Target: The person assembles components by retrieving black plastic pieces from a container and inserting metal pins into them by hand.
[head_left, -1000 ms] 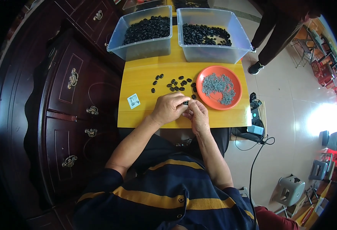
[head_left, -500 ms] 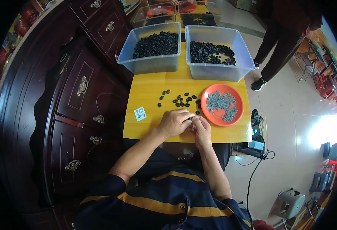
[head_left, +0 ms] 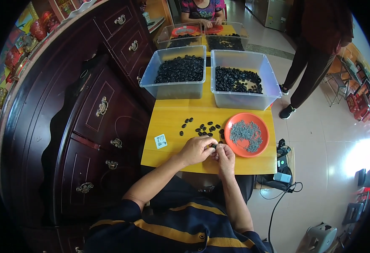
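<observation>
My left hand [head_left: 196, 150] is closed, its thumb and fingertips pinching a small black oval piece [head_left: 213, 146] above the near part of the yellow table. My right hand [head_left: 225, 157] meets it there, thumb and forefinger pressed together at the piece's edge. Whatever those right fingertips hold is too small to make out. Several like black oval pieces [head_left: 202, 129] lie loose just beyond my hands. To the right, an orange plate [head_left: 266, 145] bears a heap of thin grey pieces [head_left: 245, 134], its rim close to my right hand.
Two clear plastic bins, left [head_left: 180, 93] and right [head_left: 246, 100], hold many black ovals at the table's far side. A white label [head_left: 161, 141] lies left. Dark wooden drawers [head_left: 94, 109] border the left. Another person [head_left: 202, 12] sits opposite; someone stands [head_left: 309, 63] at right. Cables [head_left: 284, 192] hang beside the table.
My view has tilted up, so the table sits lower and the person opposite shows more. My hands stay together at the black oval piece, with only slight finger movement.
</observation>
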Demonstrator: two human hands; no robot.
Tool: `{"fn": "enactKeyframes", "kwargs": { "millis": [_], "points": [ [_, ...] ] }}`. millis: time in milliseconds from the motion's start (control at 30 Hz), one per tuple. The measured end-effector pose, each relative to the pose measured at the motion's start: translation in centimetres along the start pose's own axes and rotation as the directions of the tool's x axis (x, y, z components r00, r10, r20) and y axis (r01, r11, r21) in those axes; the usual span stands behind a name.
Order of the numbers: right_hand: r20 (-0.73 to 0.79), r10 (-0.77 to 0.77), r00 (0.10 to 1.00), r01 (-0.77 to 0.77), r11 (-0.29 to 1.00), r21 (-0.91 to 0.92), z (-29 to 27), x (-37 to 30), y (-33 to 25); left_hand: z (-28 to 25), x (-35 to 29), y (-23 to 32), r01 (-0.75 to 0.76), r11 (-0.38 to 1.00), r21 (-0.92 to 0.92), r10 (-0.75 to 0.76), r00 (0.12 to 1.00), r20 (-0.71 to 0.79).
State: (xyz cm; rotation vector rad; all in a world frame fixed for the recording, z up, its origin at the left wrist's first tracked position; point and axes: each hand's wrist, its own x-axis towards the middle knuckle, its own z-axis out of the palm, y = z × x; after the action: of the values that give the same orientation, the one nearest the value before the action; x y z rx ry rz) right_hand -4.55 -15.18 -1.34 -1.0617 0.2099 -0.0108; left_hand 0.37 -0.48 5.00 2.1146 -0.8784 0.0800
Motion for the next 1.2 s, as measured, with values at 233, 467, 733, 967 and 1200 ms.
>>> {"fn": "enactKeyframes", "kwargs": {
  "millis": [233, 467, 733, 967, 1200],
  "points": [
    [0.134, -0.069, 0.989, 0.095, 0.975, -0.203, -0.9, 0.6, -0.2, -1.3, 0.3, -0.5, 0.095, 0.989, -0.112, -0.095, 0.995, 0.001],
    [0.049, -0.224, 0.973, 0.224, 0.885, -0.407, -1.1, 1.0, -0.8, -5.5, 0.5, -3.1, 0.269, 0.962, -0.046, -0.267, 0.963, 0.046],
    [0.047, -0.334, 0.941, 0.319, 0.834, -0.450, -1.1, 0.8, -0.3, -11.9, 4.7, -7.0, 0.232, 0.961, 0.150, -0.256, 0.952, 0.165],
    [0.057, -0.372, 0.926, 0.344, 0.775, -0.531, -0.8, 0.8, -0.3, -16.6, 10.1, -6.8, 0.157, 0.980, 0.122, -0.108, 0.934, -0.340],
    [0.063, -0.362, 0.930, 0.337, 0.772, -0.539, -0.9, 0.4, -0.3, -8.7, 2.5, -6.1, 0.290, 0.957, -0.015, -0.290, 0.956, -0.046]
  ]
}}
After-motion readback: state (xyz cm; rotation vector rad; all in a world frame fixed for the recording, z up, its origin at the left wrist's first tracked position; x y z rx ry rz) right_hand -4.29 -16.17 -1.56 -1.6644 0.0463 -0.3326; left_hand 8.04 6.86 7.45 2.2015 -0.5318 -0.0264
